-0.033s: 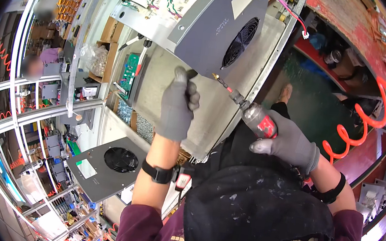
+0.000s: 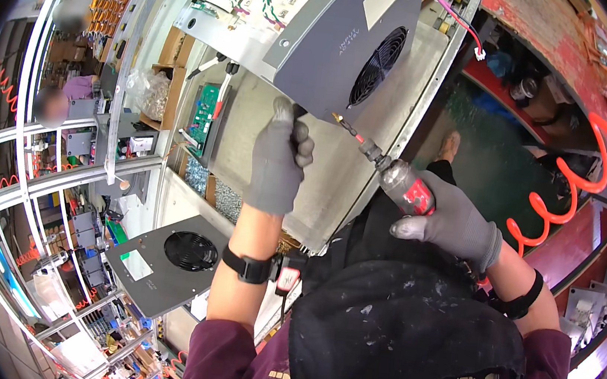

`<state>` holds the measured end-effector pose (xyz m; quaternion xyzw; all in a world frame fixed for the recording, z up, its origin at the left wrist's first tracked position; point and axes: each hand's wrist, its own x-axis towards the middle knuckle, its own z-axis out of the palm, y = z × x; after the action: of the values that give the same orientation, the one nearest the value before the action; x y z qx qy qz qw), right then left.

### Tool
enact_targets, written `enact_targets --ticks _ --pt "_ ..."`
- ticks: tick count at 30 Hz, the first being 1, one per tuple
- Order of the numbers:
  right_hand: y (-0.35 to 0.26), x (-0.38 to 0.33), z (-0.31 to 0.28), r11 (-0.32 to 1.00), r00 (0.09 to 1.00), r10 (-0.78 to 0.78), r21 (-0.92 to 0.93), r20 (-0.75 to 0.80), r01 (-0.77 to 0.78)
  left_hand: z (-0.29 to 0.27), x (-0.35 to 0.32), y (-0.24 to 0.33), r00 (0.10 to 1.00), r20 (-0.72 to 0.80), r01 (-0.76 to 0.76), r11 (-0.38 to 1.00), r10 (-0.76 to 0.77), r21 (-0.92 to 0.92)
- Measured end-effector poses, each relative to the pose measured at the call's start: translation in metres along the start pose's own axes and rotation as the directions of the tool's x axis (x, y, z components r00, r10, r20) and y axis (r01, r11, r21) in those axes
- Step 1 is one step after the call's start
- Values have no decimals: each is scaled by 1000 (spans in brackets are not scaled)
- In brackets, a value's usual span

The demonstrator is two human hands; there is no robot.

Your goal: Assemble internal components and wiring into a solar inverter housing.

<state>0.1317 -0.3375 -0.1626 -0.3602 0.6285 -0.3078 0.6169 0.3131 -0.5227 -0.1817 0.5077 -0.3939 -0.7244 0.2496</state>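
Observation:
A grey metal case [image 2: 309,70] with a round black fan grille [image 2: 379,67] stands tilted across the top of the bench. My left hand [image 2: 276,164], in a grey glove, is closed just below the case's lower edge, thumb pointing up. A small black piece [image 2: 299,112] shows by its thumb and curled fingers; its kind is hard to make out. Gloved too, my right hand [image 2: 457,218] is wrapped round a pneumatic screwdriver [image 2: 398,183]. The brass-coloured bit tip [image 2: 336,117] points up-left, close to the case's bottom corner; whether it touches cannot be seen.
A green circuit board [image 2: 206,115] lies left of my left hand. A grey panel with a fan [image 2: 160,263] sits at lower left. An orange coiled air hose [image 2: 562,189] hangs at right, near a red worktable [image 2: 530,36]. A pink cable [image 2: 451,12] dangles by the case.
My left hand has shifted very slightly up and left, toward the case edge. The screwdriver has moved a touch left, and the coiled hose has swayed slightly.

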Motion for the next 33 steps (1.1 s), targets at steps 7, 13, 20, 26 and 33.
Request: enact_targets --ticks 7,13,20,26,33 --pt "-24 3 1 983 998 22 -178 -66 -34 8 17 6 997 58 62 995 -58 -73" --pt "-50 -6 -10 908 993 72 -405 -94 -104 10 16 14 990 65 129 986 -122 -103" --pt "-53 1 -9 914 993 25 -399 -118 -70 9 17 10 991 83 117 985 -107 -128" --pt "-58 3 -7 877 991 59 -467 -123 -110 -16 16 -10 963 256 170 934 -88 -315" --pt "-34 -8 -13 923 987 -80 -384 -138 21 -9 -8 -43 899 428 144 986 -94 -86"
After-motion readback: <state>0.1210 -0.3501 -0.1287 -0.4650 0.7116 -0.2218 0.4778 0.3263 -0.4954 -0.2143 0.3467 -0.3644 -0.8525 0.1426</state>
